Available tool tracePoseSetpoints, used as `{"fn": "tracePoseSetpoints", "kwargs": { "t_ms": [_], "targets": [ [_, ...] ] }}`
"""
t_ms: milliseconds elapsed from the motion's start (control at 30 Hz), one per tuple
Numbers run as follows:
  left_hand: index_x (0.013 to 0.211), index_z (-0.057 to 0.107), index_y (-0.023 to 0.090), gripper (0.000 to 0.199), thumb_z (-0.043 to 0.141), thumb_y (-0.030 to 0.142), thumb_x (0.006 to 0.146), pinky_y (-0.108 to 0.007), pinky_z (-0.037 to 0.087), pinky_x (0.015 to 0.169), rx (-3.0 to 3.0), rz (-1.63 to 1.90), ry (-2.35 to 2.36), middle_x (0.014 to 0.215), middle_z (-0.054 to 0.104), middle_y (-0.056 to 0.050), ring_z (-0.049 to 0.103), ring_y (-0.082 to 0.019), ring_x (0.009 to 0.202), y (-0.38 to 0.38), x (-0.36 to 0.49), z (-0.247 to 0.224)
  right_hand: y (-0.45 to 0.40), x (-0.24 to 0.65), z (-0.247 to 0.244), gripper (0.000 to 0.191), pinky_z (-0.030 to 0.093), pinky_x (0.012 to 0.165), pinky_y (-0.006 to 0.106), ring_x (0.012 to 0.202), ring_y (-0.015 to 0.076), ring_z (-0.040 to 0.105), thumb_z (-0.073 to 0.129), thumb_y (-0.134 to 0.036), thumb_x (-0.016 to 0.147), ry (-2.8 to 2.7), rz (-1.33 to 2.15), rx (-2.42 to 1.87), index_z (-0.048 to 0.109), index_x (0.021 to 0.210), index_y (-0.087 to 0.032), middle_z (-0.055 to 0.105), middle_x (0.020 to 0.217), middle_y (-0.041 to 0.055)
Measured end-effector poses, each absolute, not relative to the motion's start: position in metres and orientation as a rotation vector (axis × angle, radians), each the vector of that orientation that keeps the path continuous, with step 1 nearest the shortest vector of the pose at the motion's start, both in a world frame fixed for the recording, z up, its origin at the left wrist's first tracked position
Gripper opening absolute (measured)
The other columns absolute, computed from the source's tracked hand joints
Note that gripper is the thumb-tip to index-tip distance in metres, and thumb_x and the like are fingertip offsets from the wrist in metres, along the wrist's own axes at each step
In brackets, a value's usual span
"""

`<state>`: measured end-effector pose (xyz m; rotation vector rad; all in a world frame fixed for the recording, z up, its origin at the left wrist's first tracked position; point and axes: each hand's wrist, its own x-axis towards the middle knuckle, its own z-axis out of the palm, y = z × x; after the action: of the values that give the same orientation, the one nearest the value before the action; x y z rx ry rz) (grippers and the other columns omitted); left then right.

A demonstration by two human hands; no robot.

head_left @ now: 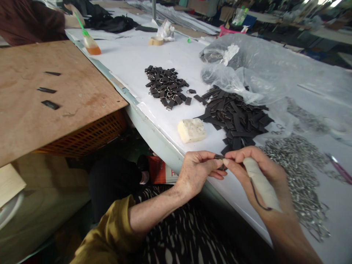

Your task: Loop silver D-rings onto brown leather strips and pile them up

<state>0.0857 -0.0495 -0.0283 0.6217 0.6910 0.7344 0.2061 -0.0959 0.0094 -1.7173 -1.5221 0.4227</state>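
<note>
Left hand (194,174): out over the near edge of the white table (129,55), back of the hand mostly up, wrist pretty much in line with the arm; thumb and forefinger closed in a pinch, other fingers loosely bent underneath
Left forearm (154,212): slanting up toward the table, mustard sleeve (115,223) bunched up on it
Right hand (264,176): just inside the near edge, thumb and forefinger pinched together right up against the left fingertips; other fingers mostly hidden, so can't tell how curled
Right forearm (294,238): bare, angling up and inward to meet the left
Dark piece (219,156): gripped between both sets of fingertips, above the table just in from the near edge; mostly covered, can't tell about any ring in it
Wrapped piece (260,181): pale and tube-like, lying along the right hand from forefinger toward wrist, dark cord (257,198) beside it; no clue on exact type
Strip pile (238,117): dark flat bits, just beyond the fingertips, further in from the near edge
Pale block (191,130): close to the near edge, just beyond the left hand
Ringed pieces (166,86): heaped farther along the same edge, past the block
Metal rings (299,165): big shiny spread beside the right hand
</note>
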Motion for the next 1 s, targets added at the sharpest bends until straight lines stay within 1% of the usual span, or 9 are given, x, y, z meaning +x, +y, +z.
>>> {"fn": "tracePoseSetpoints", "kwargs": {
  "t_ms": [133, 267, 400, 533, 633, 733, 800, 900, 1000],
  "targets": [
    [0.069, 0.065, 0.008, 0.011, 0.065, 0.019, 0.069, -0.023, 0.052, 0.061, 0.618, 0.745, 0.692, 0.056, 0.059, -0.002, 0.062, -0.013, 0.058, -0.049, 0.085, -0.027, -0.095, 0.205, 0.009, 0.014, 0.048, 0.054, 0.02, 0.067, 0.0119, 0.059, 0.061, -0.027, 0.079, -1.509, 0.416, -1.733, 0.048, 0.073, -0.023, 0.063, 0.08, 0.0002],
    [0.07, 0.066, 0.008, 0.01, 0.065, 0.018, 0.069, -0.023, 0.051, 0.06, 0.617, 0.759, 0.701, 0.056, 0.059, -0.002, 0.062, -0.013, 0.057, -0.047, 0.084, -0.026, -0.093, 0.204, 0.009, 0.015, 0.049, 0.056, 0.021, 0.068, 0.0131, 0.06, 0.062, -0.027, 0.077, -1.487, 0.429, -1.755, 0.049, 0.071, -0.022, 0.064, 0.082, 0.0007],
    [0.069, 0.066, 0.008, 0.011, 0.065, 0.018, 0.068, -0.023, 0.052, 0.059, 0.62, 0.774, 0.706, 0.059, 0.062, -0.004, 0.062, -0.013, 0.056, -0.044, 0.081, -0.025, -0.09, 0.204, 0.018, 0.018, 0.049, 0.058, 0.024, 0.071, 0.0157, 0.062, 0.064, -0.033, 0.075, -1.421, 0.457, -1.761, 0.05, 0.07, -0.023, 0.066, 0.082, 0.0008],
    [0.069, 0.066, 0.008, 0.013, 0.067, 0.021, 0.067, -0.024, 0.052, 0.056, 0.591, 0.78, 0.701, 0.064, 0.064, -0.006, 0.064, -0.015, 0.057, -0.04, 0.077, -0.025, -0.088, 0.209, 0.032, 0.015, 0.046, 0.055, 0.026, 0.064, 0.017, 0.061, 0.056, -0.039, 0.078, -1.316, 0.44, -1.93, 0.058, 0.075, -0.024, 0.066, 0.07, 0.0005],
    [0.07, 0.066, 0.008, 0.014, 0.068, 0.022, 0.066, -0.023, 0.052, 0.054, 0.57, 0.781, 0.68, 0.065, 0.065, -0.007, 0.064, -0.015, 0.056, -0.037, 0.073, -0.026, -0.086, 0.213, 0.037, 0.02, 0.043, 0.052, 0.027, 0.058, 0.017, 0.057, 0.048, -0.042, 0.08, -1.315, 0.433, -2.008, 0.06, 0.085, -0.026, 0.061, 0.06, -0.0014],
    [0.069, 0.066, 0.007, 0.015, 0.068, 0.022, 0.067, -0.022, 0.051, 0.053, 0.553, 0.79, 0.664, 0.067, 0.066, -0.007, 0.064, -0.014, 0.055, -0.035, 0.07, -0.028, -0.082, 0.212, 0.038, 0.029, 0.04, 0.048, 0.027, 0.054, 0.0164, 0.052, 0.05, -0.05, 0.077, -1.438, 0.338, -2.007, 0.058, 0.093, -0.027, 0.057, 0.061, -0.0024],
    [0.07, 0.066, 0.007, 0.016, 0.068, 0.023, 0.067, -0.022, 0.051, 0.053, 0.54, 0.799, 0.662, 0.067, 0.066, -0.008, 0.063, -0.014, 0.054, -0.035, 0.068, -0.028, -0.078, 0.208, 0.04, 0.027, 0.035, 0.045, 0.027, 0.05, 0.0149, 0.046, 0.05, -0.05, 0.076, -1.482, 0.233, -2.001, 0.057, 0.089, -0.026, 0.052, 0.058, -0.0026],
    [0.07, 0.066, 0.007, 0.018, 0.07, 0.024, 0.065, -0.023, 0.052, 0.055, 0.522, 0.808, 0.664, 0.067, 0.065, -0.008, 0.063, -0.014, 0.054, -0.035, 0.064, -0.027, -0.071, 0.198, 0.045, 0.019, 0.032, 0.044, 0.026, 0.048, 0.0136, 0.041, 0.049, -0.042, 0.077, -1.472, 0.106, -1.985, 0.056, 0.081, -0.025, 0.047, 0.054, -0.0029],
    [0.069, 0.066, 0.007, 0.019, 0.073, 0.024, 0.062, -0.024, 0.051, 0.055, 0.507, 0.819, 0.685, 0.059, 0.063, -0.005, 0.063, -0.015, 0.053, -0.035, 0.061, -0.026, -0.062, 0.188, 0.049, 0.017, 0.031, 0.041, 0.025, 0.046, 0.0124, 0.041, 0.05, -0.04, 0.078, -1.502, 0.175, -1.961, 0.056, 0.076, -0.024, 0.048, 0.054, -0.0032]
  ]
}}
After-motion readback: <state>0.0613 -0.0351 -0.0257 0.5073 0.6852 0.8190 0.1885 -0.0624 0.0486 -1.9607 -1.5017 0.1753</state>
